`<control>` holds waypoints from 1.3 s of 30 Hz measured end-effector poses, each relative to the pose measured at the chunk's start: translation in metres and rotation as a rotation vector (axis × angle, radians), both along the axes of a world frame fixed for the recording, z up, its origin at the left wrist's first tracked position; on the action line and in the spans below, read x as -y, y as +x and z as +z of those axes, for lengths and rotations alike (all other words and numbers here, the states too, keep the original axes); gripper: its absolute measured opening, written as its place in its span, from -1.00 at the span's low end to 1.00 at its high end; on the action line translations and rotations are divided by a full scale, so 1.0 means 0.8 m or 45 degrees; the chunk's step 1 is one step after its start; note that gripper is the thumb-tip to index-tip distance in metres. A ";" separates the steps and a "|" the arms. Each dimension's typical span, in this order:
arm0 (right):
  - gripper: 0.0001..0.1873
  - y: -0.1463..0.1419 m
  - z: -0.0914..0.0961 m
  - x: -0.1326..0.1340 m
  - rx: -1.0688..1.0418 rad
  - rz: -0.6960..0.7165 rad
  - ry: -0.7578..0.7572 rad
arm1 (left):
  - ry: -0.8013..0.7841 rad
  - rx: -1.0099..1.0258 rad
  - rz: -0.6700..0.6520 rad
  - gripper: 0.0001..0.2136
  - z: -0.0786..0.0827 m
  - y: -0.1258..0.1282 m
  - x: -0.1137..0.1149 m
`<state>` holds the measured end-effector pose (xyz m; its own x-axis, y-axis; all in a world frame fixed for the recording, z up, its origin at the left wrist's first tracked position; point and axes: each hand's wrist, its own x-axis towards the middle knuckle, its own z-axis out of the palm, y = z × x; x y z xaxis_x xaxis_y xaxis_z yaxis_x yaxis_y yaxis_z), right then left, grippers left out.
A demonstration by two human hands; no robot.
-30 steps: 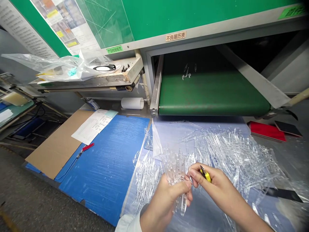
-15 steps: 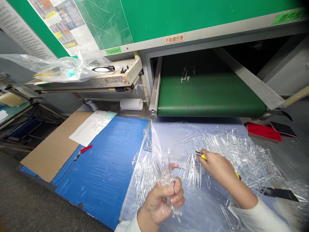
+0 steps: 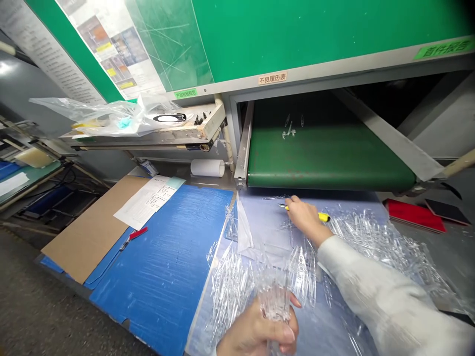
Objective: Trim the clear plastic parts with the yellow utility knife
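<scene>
At the bottom middle, my left hand is closed round a bunch of clear plastic pieces, their thin ends pointing up. My right hand reaches over the far part of the pale plastic sheet, fingers wrapped round a slim yellow-handled tool. The tool's narrow tip shows left of the fingers; its exact kind is unclear. Between my hands lies a row of clear pieces. A second heap sits left of my left hand, and a larger loose pile spreads right, partly behind my right sleeve.
A green conveyor belt ends behind the sheet, with a few clear pieces on it. To the left are a blue board, cardboard, a paper form and a red-handled tool. Red pads lie right.
My right hand has moved away and left with the yellow-handled tool, toward the conveyor. My left hand, still gripping the clear pieces, is lower and slightly right in view. The view has shifted a little.
</scene>
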<state>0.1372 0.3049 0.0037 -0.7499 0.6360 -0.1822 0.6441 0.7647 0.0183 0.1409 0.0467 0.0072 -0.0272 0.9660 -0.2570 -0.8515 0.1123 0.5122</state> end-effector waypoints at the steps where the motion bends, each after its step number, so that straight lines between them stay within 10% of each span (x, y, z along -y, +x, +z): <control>1: -0.67 -0.011 -0.001 -0.007 -0.015 0.069 0.000 | 0.012 -0.005 -0.001 -0.56 -0.002 0.001 -0.001; 12: -0.69 -0.074 -0.013 -0.025 -0.256 0.454 -0.014 | -0.195 0.062 0.244 -0.70 -0.003 -0.026 -0.002; 18: -0.86 0.016 0.029 0.056 -0.903 0.716 0.017 | -0.409 0.198 0.748 -0.71 0.028 -0.028 -0.027; 25: -0.66 0.116 0.074 0.141 -1.366 1.047 0.048 | -0.182 -0.006 0.595 -0.81 0.072 -0.015 -0.043; 33: -0.77 0.145 0.068 0.185 -1.194 0.060 -0.940 | -0.274 -0.649 0.678 -0.93 0.101 -0.020 -0.040; 39: -0.55 0.134 0.076 0.207 -0.973 -0.178 -1.605 | -0.374 -0.674 0.719 -0.93 0.100 -0.017 -0.038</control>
<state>0.2445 0.1396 0.0641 -0.8636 0.4350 -0.2549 0.2599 -0.0492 -0.9644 0.1276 0.0768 0.0870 -0.6764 0.6664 -0.3136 -0.4744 -0.0684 0.8777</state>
